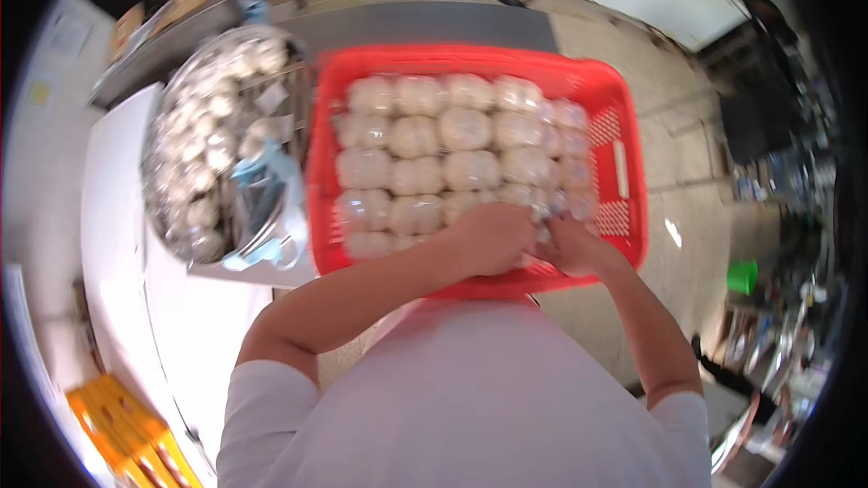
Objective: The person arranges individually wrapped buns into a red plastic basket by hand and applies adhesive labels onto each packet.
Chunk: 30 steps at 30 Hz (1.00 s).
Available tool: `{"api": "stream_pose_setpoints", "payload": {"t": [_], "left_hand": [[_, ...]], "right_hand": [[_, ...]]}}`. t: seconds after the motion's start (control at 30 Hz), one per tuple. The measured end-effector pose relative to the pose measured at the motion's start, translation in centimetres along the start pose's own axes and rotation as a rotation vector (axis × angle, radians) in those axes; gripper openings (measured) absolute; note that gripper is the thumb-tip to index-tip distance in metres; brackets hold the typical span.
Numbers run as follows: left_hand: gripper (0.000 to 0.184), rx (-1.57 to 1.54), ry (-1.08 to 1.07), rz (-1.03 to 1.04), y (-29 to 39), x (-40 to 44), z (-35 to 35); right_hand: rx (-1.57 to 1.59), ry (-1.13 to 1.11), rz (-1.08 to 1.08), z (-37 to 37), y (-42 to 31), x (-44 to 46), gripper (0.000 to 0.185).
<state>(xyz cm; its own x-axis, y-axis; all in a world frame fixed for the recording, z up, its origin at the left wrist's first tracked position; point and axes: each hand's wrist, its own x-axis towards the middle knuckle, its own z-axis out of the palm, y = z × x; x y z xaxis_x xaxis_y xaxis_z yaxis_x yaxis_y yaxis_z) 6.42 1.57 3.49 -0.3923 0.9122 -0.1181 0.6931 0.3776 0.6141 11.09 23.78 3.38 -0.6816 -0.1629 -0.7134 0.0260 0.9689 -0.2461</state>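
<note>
A red plastic basket (pixel 479 59) holds rows of round, pale buns (pixel 466 129) in clear, shiny plastic bags. Along its right side lies a bag of buns (pixel 571 145), set at a slant against the others. At the near end of this bag, my left hand (pixel 495 237) is closed, its fingers curled down and partly hidden. Close beside it, my right hand (pixel 574 246) is also closed at the same end, by the basket's near rim. The picture is blurred, so the exact grip is hard to see.
Left of the basket, a large round tray (pixel 154 163) bears more pale round pieces under plastic, with a light-blue strapped item (pixel 267 203) on it. A grey table (pixel 425 23) extends behind. Yellow crates (pixel 136 434) stand low left, and a green container (pixel 742 276) is far right.
</note>
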Motion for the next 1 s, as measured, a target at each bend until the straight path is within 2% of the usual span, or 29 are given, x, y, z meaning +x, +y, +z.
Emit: {"api": "stream_pose_setpoints", "payload": {"t": [0.1, 0.13, 0.2, 0.3, 0.33, 0.4, 0.43, 0.47, 0.5, 0.53, 0.57, 0.6, 0.67, 0.73, 0.83, 0.87, 1.0], "left_hand": [[0.017, -0.037, -0.039, -0.111, 0.8, -0.8, -1.4], [0.017, -0.076, -0.032, -0.134, 0.9, -1.5, -1.6], [0.018, -0.121, 0.143, -0.13, 1.6, -4.2, -2.7], [0.02, -0.203, 0.43, -0.147, 1.3, -8.8, -5.5], [0.021, -0.233, 0.526, -0.155, 0.8, -10.6, -6.1], [0.027, -0.336, 0.812, -0.333, -1.2, -14.8, -7.6], [0.031, -0.075, 1.191, -0.404, -6.4, -18.0, -8.6], [0.033, 0.016, 1.318, -0.432, -8.3, -20.2, -10.3], [0.041, 0.352, 1.422, -0.576, -11.4, -22.4, -10.9], [0.046, 0.407, 1.527, -0.748, -14.8, -24.1, -11.5], [0.051, 0.461, 1.628, -0.919, -18.5, -25.5, -12.0], [0.05, 0.484, 1.571, -1.123, -23.3, -26.8, -11.3], [0.045, 0.225, 1.372, -1.312, -27.6, -29.3, -12.0], [0.035, -0.297, 1.063, -1.241, -28.2, -30.6, -13.5], [0.019, 0.014, 1.234, -0.861, -26.7, -29.7, -14.3], [0.013, -0.059, 1.189, -0.874, -22.5, -28.8, -16.0], [0.012, -0.132, 1.184, -0.422, -13.6, -26.9, -19.9]], "right_hand": [[0.161, 0.001, -0.054, -0.3, -0.1, -0.3, 0.091], [0.033, 0.03, -0.05, 0.2, 0.3, 0.0, 0.091], [-0.217, 0.096, -0.028, 1.5, 0.8, 0.9, 0.09], [-0.101, 0.174, 0.028, 0.6, -1.1, -0.5, 0.089], [-0.052, 0.209, 0.003, 0.1, -2.5, -1.1, 0.079], [-0.053, 0.434, -0.023, -1.4, -6.0, -3.1, 0.07], [-0.031, 0.546, -0.051, -1.4, -7.5, -3.1, 0.065], [-0.011, 0.659, -0.081, -1.4, -9.0, -3.1, 0.061], [0.033, 0.774, -0.119, -1.1, -9.8, -2.7, 0.058], [0.08, 0.892, -0.156, -0.8, -10.8, -2.3, 0.054], [0.139, 0.885, -0.195, -0.6, -12.1, -1.9, 0.054], [0.198, 0.879, -0.232, -0.5, -13.5, -1.5, 0.054], [0.27, 0.863, -0.325, -0.1, -15.9, -1.1, 0.053], [0.297, 0.837, -0.436, 0.0, -17.7, -1.0, 0.051], [0.365, 0.803, -0.506, -0.9, -18.7, -0.9, 0.052], [0.427, 0.78, -0.507, -1.5, -19.0, -0.9, 0.053], [0.584, 0.78, -0.596, -6.8, -20.9, -0.2, 0.059]]}}
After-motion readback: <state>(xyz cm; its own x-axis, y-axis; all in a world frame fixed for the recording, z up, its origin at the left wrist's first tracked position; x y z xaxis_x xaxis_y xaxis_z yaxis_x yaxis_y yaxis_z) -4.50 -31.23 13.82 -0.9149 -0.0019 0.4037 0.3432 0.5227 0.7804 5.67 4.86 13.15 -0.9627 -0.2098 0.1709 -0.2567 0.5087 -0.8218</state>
